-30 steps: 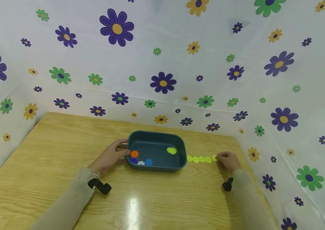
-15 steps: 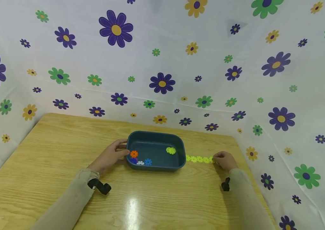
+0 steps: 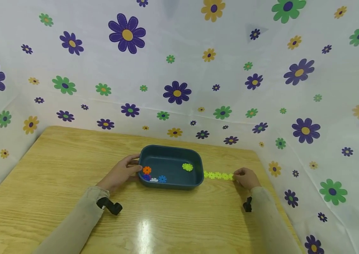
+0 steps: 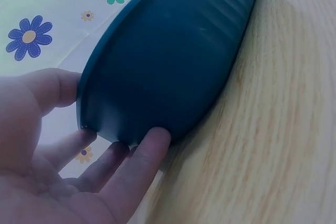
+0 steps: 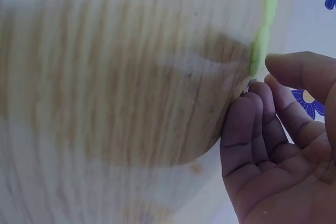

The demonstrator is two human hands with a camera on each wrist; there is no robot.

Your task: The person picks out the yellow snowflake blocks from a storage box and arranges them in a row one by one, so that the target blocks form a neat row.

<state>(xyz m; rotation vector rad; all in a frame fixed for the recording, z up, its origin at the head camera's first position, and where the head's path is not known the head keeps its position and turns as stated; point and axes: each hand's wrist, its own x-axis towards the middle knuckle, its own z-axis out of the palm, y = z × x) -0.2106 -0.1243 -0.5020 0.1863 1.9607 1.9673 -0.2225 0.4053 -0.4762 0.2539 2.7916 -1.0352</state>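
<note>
My left hand (image 3: 120, 173) holds the near-left end of a dark blue-green plastic basin (image 3: 171, 147). In the left wrist view, its fingertips lie against the outer wall and rim of the basin (image 4: 168, 56). A row of yellow-green, notched, snowflake-shaped discs (image 3: 218, 175) lies on the table, running right from the basin's side. At the row's right end my right hand (image 3: 247, 178) pinches the last disc, which its fingers mostly hide. The right wrist view shows the discs (image 5: 266, 17) edge-on, with thumb and fingertips right at the end.
Inside the basin are more yellow-green discs (image 3: 187, 167) at right, and an orange disc (image 3: 146, 170), a purple one (image 3: 146, 177), a white one (image 3: 154, 180) and a blue one (image 3: 162, 179) at left. A flower-printed cloth (image 3: 154, 70) borders the wooden table (image 3: 81, 158).
My right hand has slid left with the end disc, closing the small gap to its neighbour. My left hand stays on the basin. The whole view has shifted slightly.
</note>
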